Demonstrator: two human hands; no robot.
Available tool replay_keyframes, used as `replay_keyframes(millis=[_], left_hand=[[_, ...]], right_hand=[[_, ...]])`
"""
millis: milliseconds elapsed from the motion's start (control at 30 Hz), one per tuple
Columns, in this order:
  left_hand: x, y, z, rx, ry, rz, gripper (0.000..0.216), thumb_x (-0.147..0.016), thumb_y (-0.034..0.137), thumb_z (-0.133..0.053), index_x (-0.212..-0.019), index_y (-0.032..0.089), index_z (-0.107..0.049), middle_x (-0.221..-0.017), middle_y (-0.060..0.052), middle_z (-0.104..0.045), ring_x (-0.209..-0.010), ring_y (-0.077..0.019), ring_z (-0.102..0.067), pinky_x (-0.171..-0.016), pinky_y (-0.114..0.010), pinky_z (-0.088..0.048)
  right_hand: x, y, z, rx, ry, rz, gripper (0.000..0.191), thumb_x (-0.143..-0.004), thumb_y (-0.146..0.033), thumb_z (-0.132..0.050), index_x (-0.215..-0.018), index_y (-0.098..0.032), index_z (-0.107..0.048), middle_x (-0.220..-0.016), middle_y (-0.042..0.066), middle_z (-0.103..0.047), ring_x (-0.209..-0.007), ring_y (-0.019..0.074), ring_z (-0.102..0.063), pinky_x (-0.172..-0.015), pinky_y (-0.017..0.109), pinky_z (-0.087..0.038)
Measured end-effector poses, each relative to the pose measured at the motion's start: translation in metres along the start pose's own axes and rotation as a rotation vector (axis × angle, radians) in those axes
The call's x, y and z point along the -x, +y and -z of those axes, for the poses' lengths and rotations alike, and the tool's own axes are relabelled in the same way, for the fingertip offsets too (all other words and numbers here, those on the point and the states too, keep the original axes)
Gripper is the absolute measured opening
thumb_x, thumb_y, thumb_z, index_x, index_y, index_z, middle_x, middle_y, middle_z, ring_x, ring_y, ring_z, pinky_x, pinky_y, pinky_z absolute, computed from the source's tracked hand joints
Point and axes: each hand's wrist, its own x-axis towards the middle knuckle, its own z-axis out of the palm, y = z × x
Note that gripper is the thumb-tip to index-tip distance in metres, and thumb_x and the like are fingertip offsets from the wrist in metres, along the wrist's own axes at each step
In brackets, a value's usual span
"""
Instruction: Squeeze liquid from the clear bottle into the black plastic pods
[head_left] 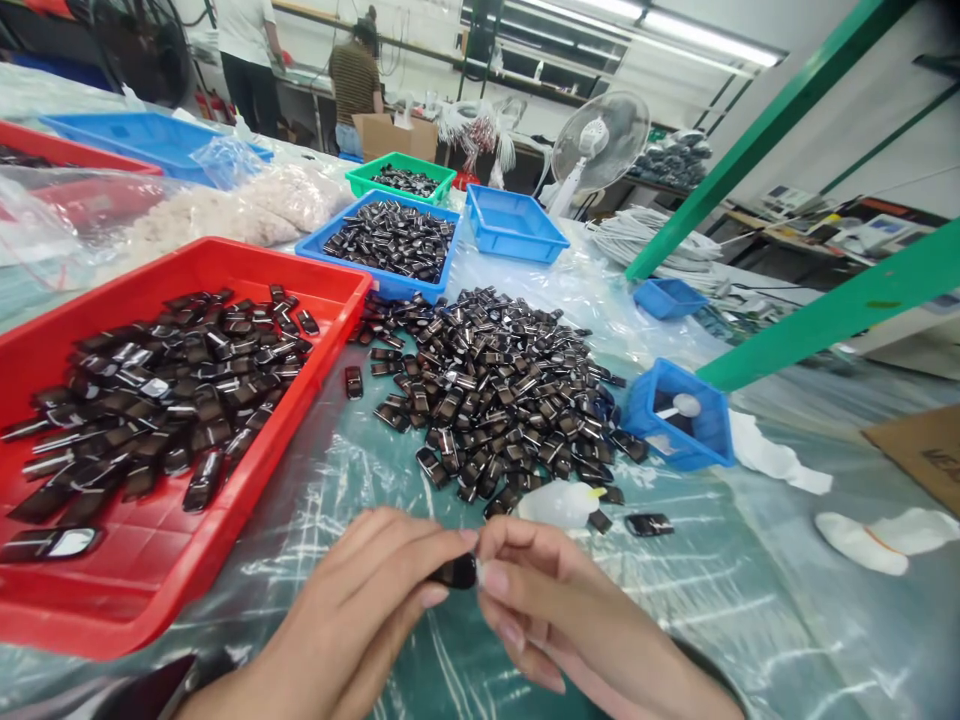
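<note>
My left hand [367,610] and my right hand [547,610] meet low in the middle of the view, both pinching one small glossy black piece [456,572] between their fingertips. Just beyond them lies a large loose pile of the same black pieces [495,390] on the plastic-covered table [750,600]. A small white squeeze bottle [559,503] with a yellow tip lies at the pile's near edge. One single black piece [649,524] rests to the right of the bottle. To the left stands a red tray [330,290] holding several more black pieces.
A blue tray [390,285] and a green tray [401,168] of black pieces sit farther back, beside an empty blue tray [514,222]. A small blue bin [679,415], white rags [870,535], green beams [825,310], a fan [600,140] and two people [300,60] are around.
</note>
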Motion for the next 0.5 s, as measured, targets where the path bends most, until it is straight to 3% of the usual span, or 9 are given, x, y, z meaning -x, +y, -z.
replay_keyframes(millis=[233, 500], left_hand=[[-0.002, 0.009, 0.005, -0.030, 0.008, -0.033, 0.027, -0.100, 0.013, -0.038, -0.125, 0.018, -0.048, -0.104, -0.006, -0.065, -0.092, -0.0136, -0.060, -0.083, -0.022, -0.048], [0.004, 0.000, -0.012, -0.136, 0.227, -0.202, 0.030, -0.103, 0.020, -0.034, -0.125, 0.011, -0.052, -0.097, -0.008, -0.066, -0.080, -0.0135, -0.060, -0.069, -0.022, -0.048]], right_hand=[[-0.006, 0.003, 0.004, -0.127, -0.212, -0.025, 0.022, -0.080, -0.026, -0.074, -0.086, -0.020, -0.053, -0.061, -0.009, -0.060, -0.041, 0.0020, -0.054, -0.035, 0.007, -0.042], [-0.007, 0.012, -0.003, 0.066, -0.142, 0.137, 0.025, -0.080, -0.036, -0.072, -0.082, -0.019, -0.053, -0.053, -0.008, -0.058, -0.036, 0.0009, -0.047, -0.032, 0.007, -0.039]])
